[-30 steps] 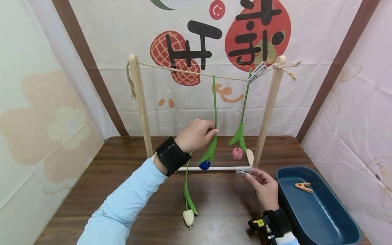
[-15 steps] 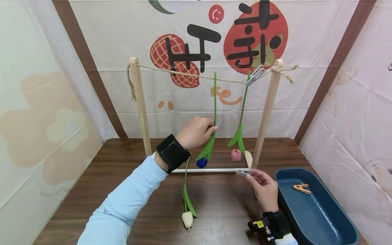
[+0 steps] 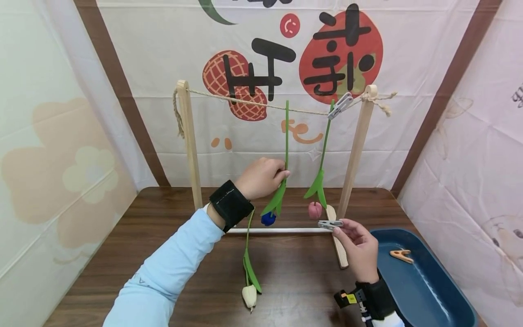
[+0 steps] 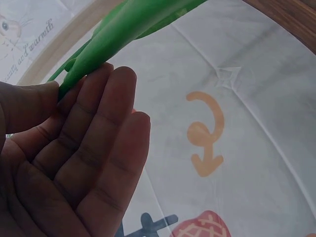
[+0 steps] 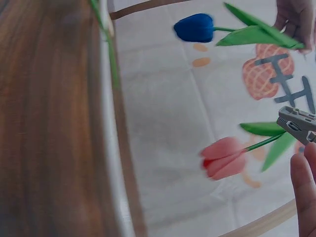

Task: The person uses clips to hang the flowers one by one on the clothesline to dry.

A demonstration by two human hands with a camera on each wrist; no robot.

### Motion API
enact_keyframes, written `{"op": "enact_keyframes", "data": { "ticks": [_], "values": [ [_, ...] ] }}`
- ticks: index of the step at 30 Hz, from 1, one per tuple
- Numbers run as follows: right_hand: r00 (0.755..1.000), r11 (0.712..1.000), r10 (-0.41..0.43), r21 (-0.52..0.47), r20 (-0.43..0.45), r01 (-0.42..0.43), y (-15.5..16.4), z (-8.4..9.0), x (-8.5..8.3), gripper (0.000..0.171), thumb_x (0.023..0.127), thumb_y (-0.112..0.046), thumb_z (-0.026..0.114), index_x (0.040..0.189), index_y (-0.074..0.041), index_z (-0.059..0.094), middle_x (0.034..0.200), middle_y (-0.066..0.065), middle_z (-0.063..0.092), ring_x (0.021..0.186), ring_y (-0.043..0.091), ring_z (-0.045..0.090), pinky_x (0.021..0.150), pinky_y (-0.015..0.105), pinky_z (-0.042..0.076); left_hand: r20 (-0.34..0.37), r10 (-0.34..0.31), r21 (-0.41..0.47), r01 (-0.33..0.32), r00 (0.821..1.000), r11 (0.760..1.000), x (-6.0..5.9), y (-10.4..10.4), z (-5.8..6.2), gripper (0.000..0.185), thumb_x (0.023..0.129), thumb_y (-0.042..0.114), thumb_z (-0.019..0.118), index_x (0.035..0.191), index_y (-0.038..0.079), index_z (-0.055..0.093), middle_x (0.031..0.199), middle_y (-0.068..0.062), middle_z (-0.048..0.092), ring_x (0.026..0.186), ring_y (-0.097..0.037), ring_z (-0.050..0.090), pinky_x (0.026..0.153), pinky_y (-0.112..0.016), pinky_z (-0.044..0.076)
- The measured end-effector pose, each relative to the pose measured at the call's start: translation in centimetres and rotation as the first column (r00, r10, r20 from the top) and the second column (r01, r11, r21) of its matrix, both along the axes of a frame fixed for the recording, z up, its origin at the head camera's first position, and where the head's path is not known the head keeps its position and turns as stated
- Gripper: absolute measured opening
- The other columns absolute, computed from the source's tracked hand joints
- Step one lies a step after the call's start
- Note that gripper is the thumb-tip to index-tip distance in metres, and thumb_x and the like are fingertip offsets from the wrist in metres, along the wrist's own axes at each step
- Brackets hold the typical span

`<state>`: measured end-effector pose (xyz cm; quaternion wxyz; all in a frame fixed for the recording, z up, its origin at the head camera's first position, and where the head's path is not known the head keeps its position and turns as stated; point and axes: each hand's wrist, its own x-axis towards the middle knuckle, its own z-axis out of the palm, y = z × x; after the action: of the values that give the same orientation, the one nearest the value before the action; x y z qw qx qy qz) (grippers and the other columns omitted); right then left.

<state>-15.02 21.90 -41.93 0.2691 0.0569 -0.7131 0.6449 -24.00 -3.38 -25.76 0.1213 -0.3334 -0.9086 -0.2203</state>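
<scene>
Fingers, left hand (image 3: 261, 178): thumb and fingertips (image 4: 106, 74) pinch the stem of the blue tulip (image 3: 268, 219), which hangs head down with its upper stem reaching to the string (image 3: 253, 102).
Fingers, right hand (image 3: 357, 245): fingertips (image 5: 305, 177) pinch a grey clothespin (image 3: 330, 224), carried level just above them.
Reason for left grip: judged to steady the stem upright against the string so that it does not swing or drop; no peg shows on this stem.
Reason for right grip: clothespin is carried by its tail end with the nose free, apparently ready for use.
Beside the fingers: pink tulip (image 3: 315, 210) hangs just to the right of the left fingertips, fixed to the string by a white clothespin (image 3: 340, 105).
Below the left wrist: white tulip (image 3: 249, 294) hangs head down over the table (image 3: 122, 236); its upper stem is hidden behind the wrist.
Right of the right hand: blue tray (image 3: 425, 290) with an orange clothespin (image 3: 401, 256) in it.
Poor view: whether the grey clothespin is squeezed open cannot be told; right wrist view shows only its blurred tip.
</scene>
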Motion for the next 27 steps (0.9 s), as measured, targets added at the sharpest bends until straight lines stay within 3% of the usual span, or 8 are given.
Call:
{"op": "enact_keyframes", "data": {
  "ticks": [9, 14, 21, 27],
  "values": [
    [0.977, 0.997, 0.032, 0.075, -0.211, -0.016, -0.3, 4.3, 0.1, 0.026, 0.086, 0.010, 0.068, 0.111, 0.009, 0.064, 0.096, 0.013, 0.069, 0.078, 0.010, 0.065, 0.067, 0.018, 0.051, -0.001, 0.009, -0.009, -0.009, 1.000, 1.000, 0.1, 0.1, 0.0, 0.029, 0.100, 0.021, 0.057, 0.073, 0.010, 0.056, 0.059, 0.001, 0.043, 0.053, -0.014, 0.045, 0.055, -0.027, 0.035],
    [0.940, 0.995, 0.075, 0.090, -0.333, -0.048, -0.4, 6.9, -0.2, 0.027, 0.085, 0.015, 0.066, 0.112, 0.012, 0.063, 0.097, 0.012, 0.069, 0.080, 0.010, 0.066, 0.071, 0.018, 0.052, 0.002, 0.005, -0.010, -0.005, 1.000, 1.000, 0.0, 0.2, 0.2, 0.030, 0.100, 0.021, 0.057, 0.073, 0.010, 0.056, 0.059, 0.000, 0.043, 0.053, -0.014, 0.046, 0.054, -0.027, 0.036],
    [0.891, 0.989, 0.120, 0.132, -0.437, -0.069, -0.8, 10.3, -0.6, 0.027, 0.082, 0.020, 0.064, 0.109, 0.015, 0.063, 0.095, 0.011, 0.068, 0.079, 0.011, 0.066, 0.072, 0.019, 0.052, 0.009, 0.010, -0.010, -0.010, 1.000, 1.000, -0.2, 0.2, 0.2, 0.029, 0.100, 0.021, 0.056, 0.074, 0.010, 0.057, 0.059, 0.000, 0.045, 0.054, -0.015, 0.046, 0.055, -0.027, 0.036],
    [0.845, 0.982, 0.161, 0.168, -0.510, -0.086, -1.5, 13.3, -1.1, 0.028, 0.080, 0.022, 0.065, 0.107, 0.016, 0.064, 0.090, 0.019, 0.067, 0.076, 0.012, 0.066, 0.070, 0.019, 0.053, 0.030, 0.012, -0.001, -0.012, 0.999, 1.000, -0.1, 0.1, 0.2, 0.026, 0.100, 0.021, 0.057, 0.077, 0.009, 0.060, 0.061, -0.001, 0.049, 0.055, -0.015, 0.048, 0.055, -0.027, 0.038]
  ]
}}
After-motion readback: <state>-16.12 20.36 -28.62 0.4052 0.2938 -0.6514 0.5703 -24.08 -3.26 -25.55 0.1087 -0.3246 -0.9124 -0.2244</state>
